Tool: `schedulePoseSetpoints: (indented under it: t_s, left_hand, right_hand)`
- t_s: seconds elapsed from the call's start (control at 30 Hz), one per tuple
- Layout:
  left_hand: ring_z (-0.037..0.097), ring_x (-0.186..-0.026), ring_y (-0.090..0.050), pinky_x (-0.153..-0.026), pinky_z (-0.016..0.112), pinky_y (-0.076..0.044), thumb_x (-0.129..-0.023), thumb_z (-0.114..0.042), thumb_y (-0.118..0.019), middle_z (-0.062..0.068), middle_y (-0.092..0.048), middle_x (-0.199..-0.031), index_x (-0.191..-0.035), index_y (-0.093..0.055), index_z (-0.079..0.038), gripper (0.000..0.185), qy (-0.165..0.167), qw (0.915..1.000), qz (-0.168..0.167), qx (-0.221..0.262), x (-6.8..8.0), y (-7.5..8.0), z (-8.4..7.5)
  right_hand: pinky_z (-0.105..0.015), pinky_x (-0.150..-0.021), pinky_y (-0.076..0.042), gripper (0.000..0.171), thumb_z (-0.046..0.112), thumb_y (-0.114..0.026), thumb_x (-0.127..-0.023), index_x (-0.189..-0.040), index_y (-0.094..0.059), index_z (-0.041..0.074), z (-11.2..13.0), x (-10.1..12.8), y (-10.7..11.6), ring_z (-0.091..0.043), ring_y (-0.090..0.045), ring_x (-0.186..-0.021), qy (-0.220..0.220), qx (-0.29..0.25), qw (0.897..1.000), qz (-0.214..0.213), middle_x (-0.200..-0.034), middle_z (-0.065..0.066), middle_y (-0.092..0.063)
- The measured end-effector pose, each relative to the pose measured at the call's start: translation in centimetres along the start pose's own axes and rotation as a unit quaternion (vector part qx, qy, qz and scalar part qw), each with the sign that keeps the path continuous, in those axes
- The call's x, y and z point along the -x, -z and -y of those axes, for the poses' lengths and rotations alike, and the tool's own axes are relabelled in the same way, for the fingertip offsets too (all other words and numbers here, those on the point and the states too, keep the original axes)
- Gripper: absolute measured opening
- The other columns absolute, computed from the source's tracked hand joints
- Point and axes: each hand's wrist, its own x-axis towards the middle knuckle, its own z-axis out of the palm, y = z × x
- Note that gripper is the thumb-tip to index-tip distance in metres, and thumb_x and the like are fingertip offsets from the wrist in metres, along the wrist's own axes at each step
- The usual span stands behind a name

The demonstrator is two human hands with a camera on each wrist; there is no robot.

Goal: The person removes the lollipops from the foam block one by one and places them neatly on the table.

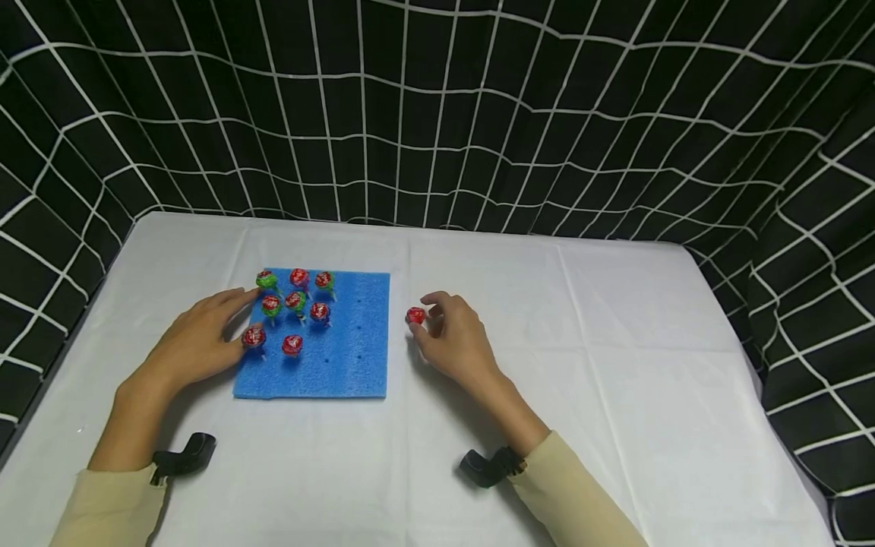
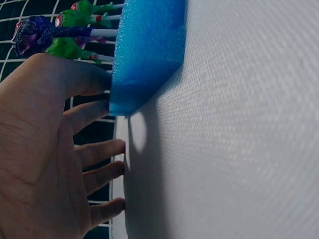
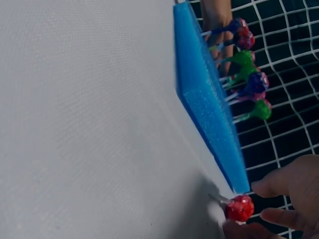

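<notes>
A blue foam board [image 1: 355, 372] lies at left of centre with several wrapped lollipops [image 1: 292, 346] standing in it on their sticks. My left hand [image 1: 201, 338] lies along the board's left side, fingers spread and thumb near the front-left lollipop [image 1: 254, 336]. In the left wrist view, the thumb and index fingertips meet the foam edge [image 2: 149, 64], while the other fingers reach down to the tablecloth. Just right of the board, my right hand [image 1: 454, 338] holds a red lollipop [image 3: 239, 208] at its wrapped head, between thumb and fingers. Its stick [image 3: 217, 198] points down toward the table.
Small dark holes [image 1: 359, 327] dot the right and front parts of the board. A white cloth [image 1: 649, 395] covers the table. Black curtain with white netting [image 1: 437, 114] stands behind and at both sides. Black straps with camera mounts [image 1: 184, 454] sit on both wrists.
</notes>
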Motion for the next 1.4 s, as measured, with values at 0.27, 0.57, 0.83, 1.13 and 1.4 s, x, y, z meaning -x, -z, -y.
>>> schedulePoseSetpoints:
  t_s: [0.27, 0.57, 0.83, 1.13, 1.4]
  left_hand:
    - [0.058, -0.154, -0.029, -0.122, 0.080, -0.023, -0.091, -0.018, -0.061, 0.031, -0.036, -0.166, -0.162, -0.040, -0.004, 0.076, -0.007, 1.0000, -0.003, 0.004, -0.1, 0.1, -0.1]
    - [0.058, -0.153, -0.030, -0.122, 0.079, -0.024, -0.091, -0.019, -0.061, 0.031, -0.037, -0.166, -0.162, -0.040, -0.004, 0.075, -0.008, 0.9999, -0.009, 0.002, 0.1, 0.2, 0.3]
    - [0.056, -0.155, -0.030, -0.124, 0.077, -0.024, -0.093, -0.021, -0.061, 0.029, -0.037, -0.167, -0.162, -0.040, -0.006, 0.074, -0.010, 0.9999, -0.009, 0.010, -0.1, -0.1, 0.1]
    - [0.057, -0.154, -0.031, -0.123, 0.078, -0.024, -0.095, -0.023, -0.062, 0.029, -0.038, -0.166, -0.162, -0.041, -0.005, 0.073, -0.010, 0.9999, -0.012, 0.005, 0.0, 0.3, 0.3]
    - [0.057, -0.154, -0.031, -0.123, 0.078, -0.024, -0.096, -0.026, -0.063, 0.029, -0.038, -0.166, -0.161, -0.041, -0.005, 0.072, -0.011, 0.9998, -0.015, 0.004, 0.0, 0.0, 0.2]
  right_hand:
    - [-0.043, -0.085, -0.060, 0.032, 0.012, -0.073, -0.095, -0.125, -0.070, 0.001, 0.4, 0.2, -0.3, -0.029, -0.073, -0.093, 0.076, -0.047, 0.995, -0.035, -0.111, -0.019, -0.071]
    - [-0.042, -0.087, -0.062, 0.032, 0.010, -0.071, -0.098, -0.128, -0.068, 0.000, 1.0, -0.4, -1.8, -0.029, -0.072, -0.099, 0.160, -0.087, 0.983, -0.012, -0.117, -0.019, -0.070]
    - [-0.042, -0.099, -0.062, 0.033, 0.007, -0.072, -0.097, -0.129, -0.068, -0.001, 1.4, -1.6, -3.1, -0.028, -0.073, -0.111, 0.166, -0.111, 0.979, 0.035, -0.124, -0.017, -0.073]
    - [-0.043, -0.100, -0.061, 0.031, 0.010, -0.073, -0.097, -0.127, -0.070, 0.002, 3.3, -2.0, -4.8, -0.026, -0.072, -0.111, 0.186, -0.093, 0.978, 0.030, -0.122, -0.013, -0.074]
    - [-0.041, -0.108, -0.058, 0.038, 0.012, -0.072, -0.099, -0.136, -0.066, 0.004, 4.6, -2.3, -5.8, -0.024, -0.070, -0.120, 0.182, -0.097, 0.976, 0.068, -0.131, -0.012, -0.072]
